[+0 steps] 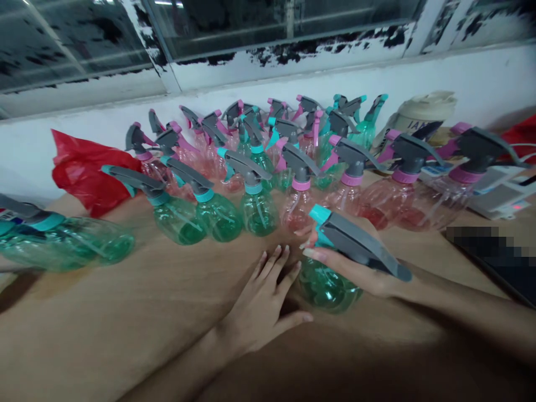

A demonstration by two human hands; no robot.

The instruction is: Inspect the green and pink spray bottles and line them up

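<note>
My right hand (355, 262) is wrapped round the neck of a green spray bottle (329, 285) with a grey and turquoise trigger head. This bottle stands on the wooden table (167, 329), close to me. Just left of it, my left hand (268, 296) lies flat on the tabletop, fingers spread, holding nothing. Its thumb points toward the bottle's base; whether they touch I cannot tell. Beyond my hands is a front row of spray bottles, with green ones (257, 212) to the left and pink ones (298, 204) to the right.
More green and pink spray bottles crowd behind, toward the white wall (481, 72). Two green bottles (84, 240) are at far left, near a red plastic bag (90, 173). At right are a cream tub (425, 114), a white device (498, 195) and a dark, partly pixelated object (498, 262).
</note>
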